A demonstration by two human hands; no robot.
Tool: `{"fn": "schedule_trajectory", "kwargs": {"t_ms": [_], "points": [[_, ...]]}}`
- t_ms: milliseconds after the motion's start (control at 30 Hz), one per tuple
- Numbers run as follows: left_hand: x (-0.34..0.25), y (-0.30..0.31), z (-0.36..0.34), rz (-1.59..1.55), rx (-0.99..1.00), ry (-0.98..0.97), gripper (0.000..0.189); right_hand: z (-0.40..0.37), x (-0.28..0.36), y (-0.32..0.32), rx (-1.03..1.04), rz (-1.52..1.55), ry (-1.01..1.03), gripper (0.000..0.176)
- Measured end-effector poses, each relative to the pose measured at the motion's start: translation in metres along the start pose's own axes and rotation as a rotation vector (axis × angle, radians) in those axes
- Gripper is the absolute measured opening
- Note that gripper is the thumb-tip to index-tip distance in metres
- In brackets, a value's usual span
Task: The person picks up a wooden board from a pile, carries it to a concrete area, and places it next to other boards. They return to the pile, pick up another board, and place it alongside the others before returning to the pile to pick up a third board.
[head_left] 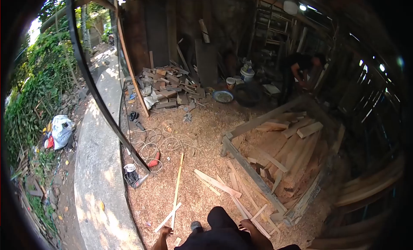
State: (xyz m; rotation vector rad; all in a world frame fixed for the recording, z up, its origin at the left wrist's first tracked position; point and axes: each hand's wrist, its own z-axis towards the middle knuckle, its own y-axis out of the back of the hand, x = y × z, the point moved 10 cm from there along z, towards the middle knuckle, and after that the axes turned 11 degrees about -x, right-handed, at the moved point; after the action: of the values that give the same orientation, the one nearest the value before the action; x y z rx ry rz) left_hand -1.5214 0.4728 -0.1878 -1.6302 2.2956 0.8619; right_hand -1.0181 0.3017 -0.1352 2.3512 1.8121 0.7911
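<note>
My left hand (165, 231) hangs low at the bottom of the view, its fingers loosely apart and nothing visible in them. Just above it, a short pale wood strip (168, 217) crosses a long thin strip (177, 187) on the sawdust floor. My right hand (246, 225) is beside my dark-clothed knee, fingers loosely bent and apart, with nothing seen in it. Several wood offcuts lie in front of that hand, among them a wider board (217, 183) and a long narrow strip (251, 217).
To the right, a timber frame (254, 172) surrounds several planks (297, 153). Cable (150, 151) lies coiled near a dark post (99, 99). Scrap wood (172, 84) is heaped at the back, near a basin (223, 96). Another person (297, 69) bends at back right. A concrete path (101, 164) runs left.
</note>
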Motion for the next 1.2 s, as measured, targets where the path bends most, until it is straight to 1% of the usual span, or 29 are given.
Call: {"fn": "schedule_trajectory", "kwargs": {"t_ms": [33, 67, 133, 200, 233, 300, 333, 367, 400, 433, 500, 533, 567, 600, 633, 667, 700, 767, 833, 867, 900, 933, 967, 1000, 1033, 1067, 1133, 1167, 1200], "points": [[-0.021, 0.0, 0.007, 0.003, -0.026, 0.019, 0.018, 0.003, 0.008, -0.013, 0.026, -0.027, -0.003, 0.021], [-0.043, -0.01, 0.016, 0.019, 0.055, 0.008, 0.018, 0.005, 0.016, -0.019, 0.02, -0.006, -0.012, 0.021], [-0.092, -0.027, 0.032, -0.032, 0.076, -0.093, 0.017, 0.008, 0.03, -0.031, 0.027, 0.024, -0.009, 0.019], [-0.13, -0.053, 0.046, -0.132, 0.183, -0.145, 0.02, 0.025, 0.031, -0.037, 0.043, 0.079, -0.01, 0.019], [-0.148, -0.063, 0.049, -0.108, 0.2, -0.145, 0.023, 0.029, 0.051, -0.051, 0.139, -0.126, 0.18, 0.019], [-0.183, -0.081, 0.051, -0.048, 0.256, -0.182, 0.022, 0.044, 0.054, -0.052, 0.113, -0.379, 0.128, 0.02], [-0.203, -0.083, 0.055, -0.01, 0.257, -0.207, 0.022, 0.054, 0.056, -0.056, 0.136, -0.354, -0.007, 0.018], [-0.217, -0.082, 0.063, 0.104, 0.229, -0.23, 0.024, 0.061, 0.076, -0.053, 0.138, -0.485, 0.047, 0.018], [-0.227, -0.079, 0.069, 0.074, 0.22, -0.195, 0.025, 0.045, 0.104, -0.048, 0.141, -0.616, 0.094, 0.018], [-0.234, -0.074, 0.073, 0.099, 0.233, -0.174, 0.026, 0.075, 0.089, -0.049, 0.093, -0.404, -0.092, 0.019], [-0.248, -0.07, 0.092, 0.169, 0.271, -0.116, 0.028, 0.092, 0.136, -0.05, 0.083, -0.255, 0.033, 0.023], [-0.256, -0.064, 0.103, 0.277, 0.216, -0.064, 0.028, 0.095, 0.175, -0.044, 0.049, -0.164, 0.11, 0.023], [-0.267, -0.065, 0.112, 0.317, 0.224, -0.04, 0.028, 0.099, 0.203, -0.041, 0.015, 0.012, 0.051, 0.025], [-0.277, -0.063, 0.121, 0.359, 0.231, -0.011, 0.028, 0.097, 0.243, -0.034, -0.022, 0.037, 0.137, 0.024], [-0.292, -0.056, 0.124, 0.301, 0.223, -0.032, 0.027, 0.122, 0.275, -0.041, -0.005, -0.156, 0.355, 0.021], [-0.308, -0.052, 0.127, 0.321, 0.199, -0.046, 0.027, 0.116, 0.302, -0.032, -0.039, -0.005, 0.327, 0.021], [-0.325, -0.051, 0.132, 0.269, 0.184, -0.075, 0.024, 0.117, 0.333, -0.027, -0.09, -0.071, 0.449, 0.022], [-0.365, -0.051, 0.144, 0.209, 0.163, -0.169, 0.022, 0.12, 0.373, -0.023, -0.1, -0.052, 0.414, 0.025], [-0.395, -0.056, 0.16, 0.178, 0.174, -0.187, 0.022, 0.121, 0.397, -0.024, -0.089, -0.018, 0.365, 0.027], [-0.411, -0.057, 0.165, 0.139, 0.186, -0.202, 0.022, 0.13, 0.409, -0.025, -0.11, -0.066, 0.436, 0.027], [-0.423, -0.057, 0.171, 0.102, 0.202, -0.156, 0.021, 0.143, 0.413, -0.027, -0.131, -0.114, 0.504, 0.027], [-0.436, -0.056, 0.18, 0.115, 0.209, -0.155, 0.021, 0.154, 0.41, -0.029, -0.137, -0.105, 0.494, 0.027], [-0.447, -0.059, 0.192, 0.057, 0.271, -0.131, 0.022, 0.163, 0.409, -0.029, -0.167, -0.128, 0.527, 0.024], [-0.459, -0.063, 0.199, 0.003, 0.335, -0.103, 0.022, 0.158, 0.406, -0.028, -0.15, -0.087, 0.395, 0.022], [-0.472, -0.06, 0.207, 0.048, 0.335, -0.153, 0.022, 0.15, 0.403, -0.027, -0.139, -0.046, 0.264, 0.021], [-0.476, -0.059, 0.219, 0.22, 0.382, -0.163, 0.045, 0.15, 0.404, -0.031, -0.151, -0.023, 0.252, 0.021], [-0.5, -0.052, 0.241, 0.423, 0.324, -0.167, 0.038, 0.176, 0.373, -0.041, -0.144, 0.09, 0.054, 0.021], [-0.511, -0.046, 0.256, 0.465, 0.292, -0.108, 0.034, 0.171, 0.378, -0.04, -0.145, 0.063, 0.025, 0.022], [-0.531, -0.044, 0.267, 0.438, 0.31, -0.158, 0.034, 0.163, 0.379, -0.045, -0.144, 0.04, -0.007, 0.023]]}}
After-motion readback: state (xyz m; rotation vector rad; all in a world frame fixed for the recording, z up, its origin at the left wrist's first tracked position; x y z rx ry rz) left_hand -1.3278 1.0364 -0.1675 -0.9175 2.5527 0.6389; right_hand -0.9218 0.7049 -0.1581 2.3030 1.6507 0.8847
